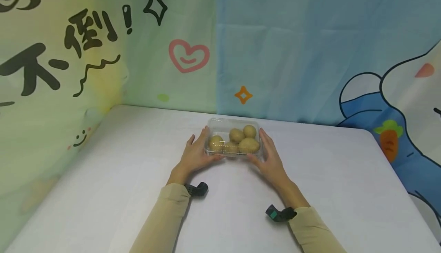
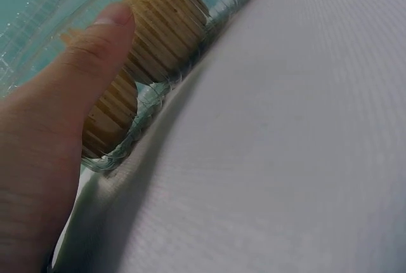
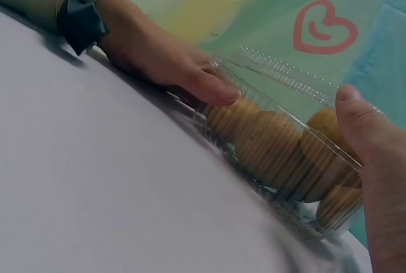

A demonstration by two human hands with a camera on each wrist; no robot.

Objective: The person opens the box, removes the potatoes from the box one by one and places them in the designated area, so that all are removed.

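A clear plastic box (image 1: 222,126) holding several yellow-brown potatoes (image 1: 249,145) rests near the back edge of the table. My left hand (image 1: 196,154) grips its left end, thumb across the front wall and fingers along the side. From the right end my right hand (image 1: 273,164) holds it the same way. In the left wrist view, the left thumb (image 2: 95,51) presses the ribbed wall in front of the potatoes. Both hands and the box (image 3: 279,111) appear in the right wrist view. Whether a lid covers the box I cannot tell.
A white cloth covers the table (image 1: 220,214). Behind it hangs a printed curtain (image 1: 275,54) in green and blue, which continues along the left side. Each wrist wears a dark camera mount (image 1: 198,189).
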